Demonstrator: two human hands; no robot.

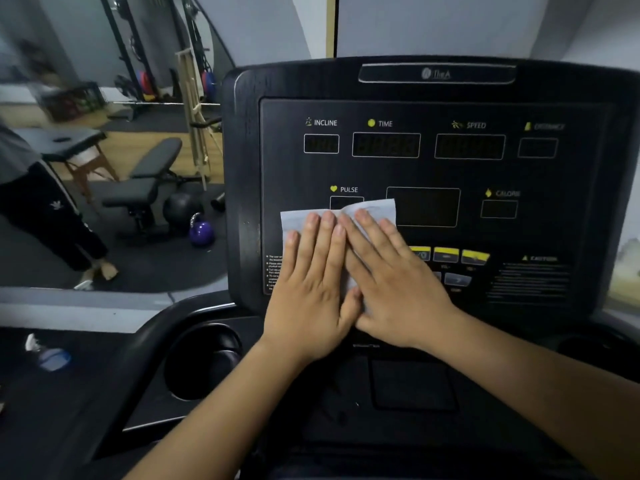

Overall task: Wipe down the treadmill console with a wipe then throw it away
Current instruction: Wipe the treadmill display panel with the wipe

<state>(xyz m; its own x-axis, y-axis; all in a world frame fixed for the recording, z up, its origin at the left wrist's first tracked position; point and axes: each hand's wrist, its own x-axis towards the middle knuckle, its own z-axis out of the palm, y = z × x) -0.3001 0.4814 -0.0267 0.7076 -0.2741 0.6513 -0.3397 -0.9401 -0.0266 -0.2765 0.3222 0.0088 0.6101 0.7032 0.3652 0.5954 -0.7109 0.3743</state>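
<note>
Wipe (pixel 379 211) lies spread flat against the treadmill console (pixel 554 220), pinned under both my palms. My left hand (pixel 308 289) and right hand (pixel 394 285) sit side by side on it with fingers straight and pressed down, thumbs almost meeting, gripping nothing. The white sheet shows above my fingertips and past my left little finger, and a strip shows in the gap between my hands; the rest is hidden beneath them.

As far as it shows, its long axis runs side to side across the console face, and its upper edge rises a little toward my right. That edge overlaps the PULSE window (pixel 346 202) just beyond my left fingertips.

I judge the wiping to be under way, with most of the panel left to do. Doing it well means even, flat pressure and overlapping sweeps up toward the readouts beyond my fingers, then outward to the yellow buttons (pixel 446 254) beside my right hand. I should go lightly there so no key gets pushed in and the sheet does not bunch.
</note>
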